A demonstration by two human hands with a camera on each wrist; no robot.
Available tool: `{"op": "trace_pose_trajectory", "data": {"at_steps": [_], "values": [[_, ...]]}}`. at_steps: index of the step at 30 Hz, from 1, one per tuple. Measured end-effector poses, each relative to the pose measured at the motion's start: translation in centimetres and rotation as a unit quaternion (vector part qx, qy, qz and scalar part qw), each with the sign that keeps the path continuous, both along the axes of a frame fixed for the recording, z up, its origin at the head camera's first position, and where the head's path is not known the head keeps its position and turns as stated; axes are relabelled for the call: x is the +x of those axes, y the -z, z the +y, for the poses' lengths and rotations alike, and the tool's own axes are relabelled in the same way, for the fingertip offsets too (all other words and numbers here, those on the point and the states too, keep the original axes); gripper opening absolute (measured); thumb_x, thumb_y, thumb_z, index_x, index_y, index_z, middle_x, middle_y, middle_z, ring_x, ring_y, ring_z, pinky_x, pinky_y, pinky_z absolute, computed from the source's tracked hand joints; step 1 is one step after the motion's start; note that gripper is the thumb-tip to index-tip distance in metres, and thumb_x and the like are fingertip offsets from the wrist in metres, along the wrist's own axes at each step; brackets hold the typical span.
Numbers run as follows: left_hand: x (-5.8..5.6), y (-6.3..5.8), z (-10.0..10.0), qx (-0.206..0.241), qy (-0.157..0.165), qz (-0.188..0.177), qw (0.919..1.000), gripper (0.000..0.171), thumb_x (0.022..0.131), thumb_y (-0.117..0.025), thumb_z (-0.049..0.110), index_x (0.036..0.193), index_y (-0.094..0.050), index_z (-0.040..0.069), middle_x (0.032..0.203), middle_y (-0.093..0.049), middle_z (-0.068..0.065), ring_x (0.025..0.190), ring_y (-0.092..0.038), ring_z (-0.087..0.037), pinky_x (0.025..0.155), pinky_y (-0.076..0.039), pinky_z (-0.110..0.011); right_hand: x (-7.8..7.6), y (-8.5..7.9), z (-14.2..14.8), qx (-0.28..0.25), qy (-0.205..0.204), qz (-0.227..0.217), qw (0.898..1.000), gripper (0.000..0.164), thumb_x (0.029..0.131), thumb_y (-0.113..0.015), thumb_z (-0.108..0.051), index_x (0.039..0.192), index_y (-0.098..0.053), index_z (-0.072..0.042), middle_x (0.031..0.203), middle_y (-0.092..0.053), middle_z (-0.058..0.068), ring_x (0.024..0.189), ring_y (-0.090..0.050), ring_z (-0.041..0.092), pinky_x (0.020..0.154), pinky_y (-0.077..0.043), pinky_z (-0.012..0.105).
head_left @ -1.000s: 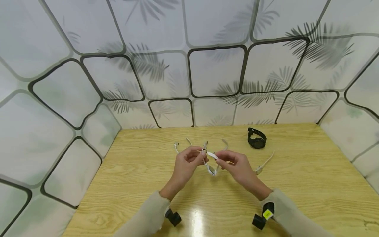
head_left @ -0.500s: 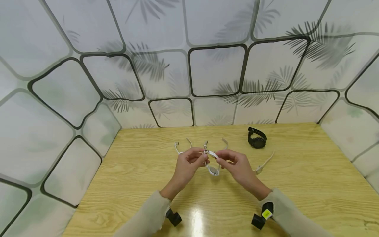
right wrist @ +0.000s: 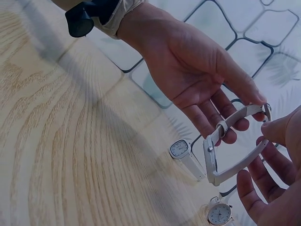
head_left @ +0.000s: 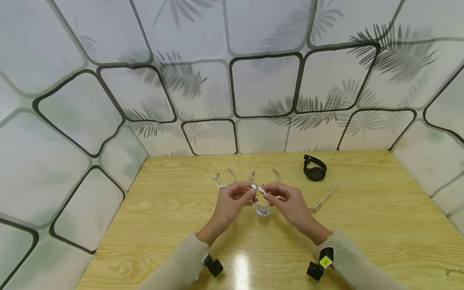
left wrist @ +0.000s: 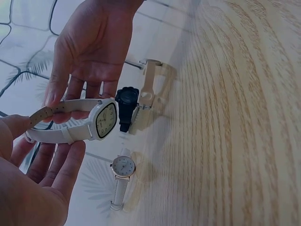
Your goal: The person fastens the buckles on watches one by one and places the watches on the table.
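Observation:
Between both hands, above the table, hangs a white wristwatch (left wrist: pixel 104 120) with a rounded square dial, its strap bent into a loop. My left hand (head_left: pixel 232 201) pinches the buckle end, which shows in the right wrist view as a metal buckle (right wrist: pixel 267 112). My right hand (head_left: pixel 288 201) pinches the strap tail (left wrist: pixel 42 114), where punched holes show. The two strap ends overlap at the fingertips, and the fingers partly hide where they meet. In the head view the dial part hangs low, towards me.
On the wooden table (head_left: pixel 163 217), a black watch (head_left: pixel 315 174) lies at the back right. A thin white watch (head_left: pixel 317 207) is beside my right wrist. White-strapped watches stand behind my hands, one with a square dial (right wrist: pixel 179 148). Patterned walls (head_left: pixel 266 88) enclose the table.
The strap ends have drawn together at the left fingertips, the tail now overlapping the buckle. The dial part has swung slightly right. Both hands stay nearly in place.

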State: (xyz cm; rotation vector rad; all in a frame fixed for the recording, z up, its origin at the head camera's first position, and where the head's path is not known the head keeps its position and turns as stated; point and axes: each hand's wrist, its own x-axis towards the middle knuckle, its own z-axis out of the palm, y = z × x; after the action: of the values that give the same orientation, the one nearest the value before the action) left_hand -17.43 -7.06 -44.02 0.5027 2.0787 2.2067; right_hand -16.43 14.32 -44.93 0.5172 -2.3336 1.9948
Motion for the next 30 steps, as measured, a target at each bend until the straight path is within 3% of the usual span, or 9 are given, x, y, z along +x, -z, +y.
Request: {"op": "trace_pose_trajectory", "data": {"at_steps": [11, 20, 24, 30], "values": [[0.11, 0.0, 0.05, -0.012, 0.023, -0.007, 0.9996, 0.018, 0.099, -0.071, 0.013, 0.112, -0.074, 0.001, 0.103, -0.072, -0.028, 0.09, -0.074, -0.028, 0.08, -0.062, -0.039, 0.24, -0.08, -0.25, 0.014, 0.006, 0.008, 1.0, 0.022, 0.1, -0.07, -0.024, 0.119, -0.075, -0.014, 0.115, -0.072, 0.008, 0.099, -0.067, 0.026, 0.079, -0.061, 0.032], [0.16, 0.05, 0.03, -0.008, 0.017, -0.024, 0.9995, 0.023, 0.101, -0.069, 0.014, 0.118, -0.072, 0.0, 0.107, -0.072, -0.024, 0.093, -0.073, -0.026, 0.081, -0.062, -0.039, 0.19, 0.16, -0.28, 0.024, 0.016, 0.005, 1.0, 0.023, 0.1, -0.071, -0.025, 0.119, -0.075, -0.013, 0.115, -0.072, 0.012, 0.099, -0.068, 0.021, 0.079, -0.06, 0.029], [0.19, -0.02, 0.02, -0.007, 0.018, -0.034, 0.9992, 0.023, 0.101, -0.068, 0.014, 0.119, -0.071, 0.0, 0.107, -0.072, -0.022, 0.093, -0.072, -0.026, 0.081, -0.062, -0.039, 0.16, 0.2, -0.3, 0.023, 0.014, 0.007, 1.0, 0.022, 0.099, -0.072, -0.024, 0.118, -0.076, -0.013, 0.113, -0.073, 0.008, 0.098, -0.068, 0.023, 0.078, -0.06, 0.029], [0.25, -0.13, 0.04, -0.012, 0.029, -0.035, 0.9989, 0.021, 0.101, -0.068, 0.013, 0.116, -0.071, -0.002, 0.102, -0.072, -0.025, 0.088, -0.073, -0.029, 0.079, -0.063, -0.044, 0.27, 0.22, -0.37, 0.02, 0.008, 0.004, 1.0, 0.023, 0.099, -0.072, -0.023, 0.119, -0.076, -0.013, 0.117, -0.073, 0.012, 0.101, -0.068, 0.026, 0.081, -0.06, 0.03]]}}
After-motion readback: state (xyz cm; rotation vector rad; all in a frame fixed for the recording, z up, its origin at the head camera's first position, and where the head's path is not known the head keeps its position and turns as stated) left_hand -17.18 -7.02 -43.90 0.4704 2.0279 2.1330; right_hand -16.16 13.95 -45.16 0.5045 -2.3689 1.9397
